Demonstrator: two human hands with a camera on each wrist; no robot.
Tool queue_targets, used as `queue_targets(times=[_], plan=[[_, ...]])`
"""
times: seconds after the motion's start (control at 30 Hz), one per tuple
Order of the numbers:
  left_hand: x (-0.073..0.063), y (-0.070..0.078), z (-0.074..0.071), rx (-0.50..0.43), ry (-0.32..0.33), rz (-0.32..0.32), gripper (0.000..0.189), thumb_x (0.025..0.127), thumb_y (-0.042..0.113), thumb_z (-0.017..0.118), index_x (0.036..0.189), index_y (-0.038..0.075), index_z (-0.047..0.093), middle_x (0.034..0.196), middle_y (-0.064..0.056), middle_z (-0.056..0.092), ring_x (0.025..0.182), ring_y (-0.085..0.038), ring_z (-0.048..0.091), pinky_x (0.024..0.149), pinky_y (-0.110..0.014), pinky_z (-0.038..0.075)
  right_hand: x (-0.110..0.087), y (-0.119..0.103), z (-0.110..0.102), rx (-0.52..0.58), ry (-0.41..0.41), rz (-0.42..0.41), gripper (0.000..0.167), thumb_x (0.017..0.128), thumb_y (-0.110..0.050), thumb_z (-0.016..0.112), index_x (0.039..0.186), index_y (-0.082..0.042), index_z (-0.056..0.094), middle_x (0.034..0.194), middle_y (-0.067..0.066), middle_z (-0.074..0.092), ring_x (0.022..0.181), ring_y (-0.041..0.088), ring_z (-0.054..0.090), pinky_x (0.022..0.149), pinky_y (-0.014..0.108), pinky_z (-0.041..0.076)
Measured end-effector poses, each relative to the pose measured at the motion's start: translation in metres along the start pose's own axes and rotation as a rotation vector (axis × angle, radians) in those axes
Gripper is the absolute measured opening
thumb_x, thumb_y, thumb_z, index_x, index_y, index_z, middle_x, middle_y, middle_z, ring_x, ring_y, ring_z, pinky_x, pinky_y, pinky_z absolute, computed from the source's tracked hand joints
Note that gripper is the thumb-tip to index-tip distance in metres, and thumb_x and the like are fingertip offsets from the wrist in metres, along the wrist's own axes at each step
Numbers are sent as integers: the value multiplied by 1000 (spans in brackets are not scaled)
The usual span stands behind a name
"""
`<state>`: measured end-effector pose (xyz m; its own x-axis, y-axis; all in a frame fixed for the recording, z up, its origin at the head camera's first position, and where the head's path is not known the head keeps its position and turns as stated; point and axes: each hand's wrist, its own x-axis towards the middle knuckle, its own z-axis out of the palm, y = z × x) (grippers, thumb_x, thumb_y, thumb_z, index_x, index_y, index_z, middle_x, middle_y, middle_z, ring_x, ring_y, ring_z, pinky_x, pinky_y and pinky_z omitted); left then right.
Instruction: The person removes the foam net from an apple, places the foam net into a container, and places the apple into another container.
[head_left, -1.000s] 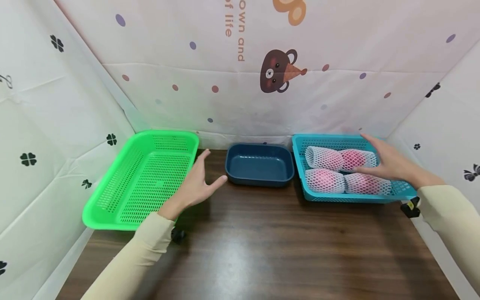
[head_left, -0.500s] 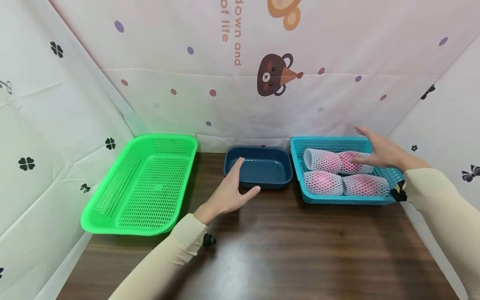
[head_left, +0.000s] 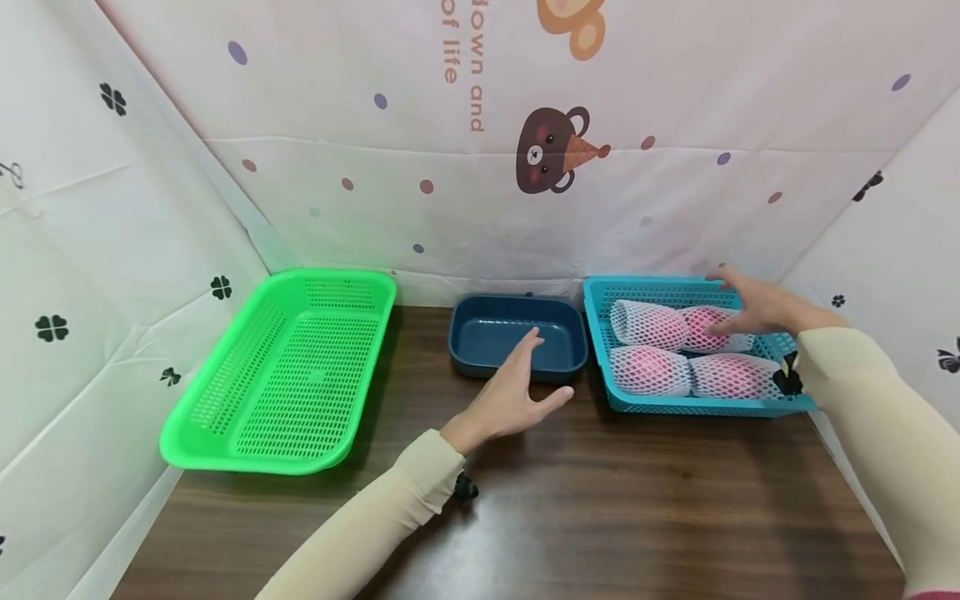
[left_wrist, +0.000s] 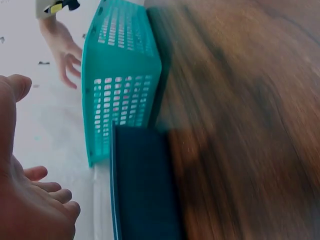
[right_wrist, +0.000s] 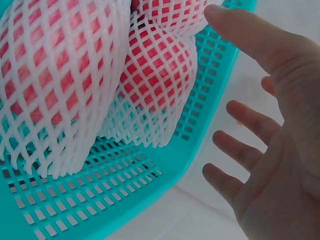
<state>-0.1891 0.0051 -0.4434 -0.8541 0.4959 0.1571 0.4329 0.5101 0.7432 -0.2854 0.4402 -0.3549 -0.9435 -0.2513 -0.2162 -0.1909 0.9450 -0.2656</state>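
Note:
Several pinkish-red round fruits [head_left: 651, 367] in white foam net sleeves lie in a turquoise slotted basket [head_left: 708, 406] at the right. Over that basket's right part is my right hand [head_left: 768, 307], thumb and fingers spread apart and holding nothing. In the right wrist view, its thumb tip reaches the edge of a netted fruit [right_wrist: 157, 75], while the other fingers stay outside the rim. My left hand [head_left: 504, 400] hovers at the front of a dark blue dish [head_left: 457, 340], fingers extended and nothing in them. Its fingertips overlap the dish in the head view.
A large green slotted basket [head_left: 345, 454] stands on the left of the dark wood table [head_left: 600, 508]. White printed cloth [head_left: 315, 175] hangs behind the containers and along both sides. The blue dish sits between the two baskets, close to the turquoise one.
My left hand has swung right, from beside the green basket to the front of the blue dish. My right hand has shifted slightly left and lower over the fruits.

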Motion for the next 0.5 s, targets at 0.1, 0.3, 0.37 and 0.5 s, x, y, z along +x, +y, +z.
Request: queue_targets(times=[0.1, 0.3, 0.37, 0.5], plan=[[5, 4, 7, -2, -17, 3, 95, 95, 66, 59, 165, 17, 17, 172, 4, 11, 154, -15, 22, 120, -44, 32, 2, 2, 1, -15, -27, 1, 100, 87, -40, 82, 157, -1, 22, 150, 41, 32, 129, 65, 38, 94, 79, 37], [12, 11, 22, 0, -69, 20, 93, 96, 64, 59, 164, 16, 18, 172, 4, 9, 155, -16, 20, 120, -44, 32, 7, 6, 1, -46, -110, 37, 100, 86, -51, 79, 156, 0, 30, 152, 43, 26, 130, 69, 31, 93, 80, 37], [15, 14, 27, -2, -85, 31, 92, 96, 63, 59, 165, 17, 18, 172, 4, 8, 155, -16, 19, 120, -44, 31, 9, 8, 1, -49, -140, 46, 98, 87, -52, 78, 155, 1, 33, 152, 45, 24, 129, 70, 31, 92, 79, 38], [17, 19, 35, -8, -108, 47, 91, 98, 60, 58, 165, 16, 16, 172, 3, 6, 156, -17, 18, 121, -45, 31, 16, 8, 1, -47, -176, 61, 91, 89, -48, 78, 152, 3, 39, 150, 46, 26, 129, 70, 31, 93, 78, 39]])
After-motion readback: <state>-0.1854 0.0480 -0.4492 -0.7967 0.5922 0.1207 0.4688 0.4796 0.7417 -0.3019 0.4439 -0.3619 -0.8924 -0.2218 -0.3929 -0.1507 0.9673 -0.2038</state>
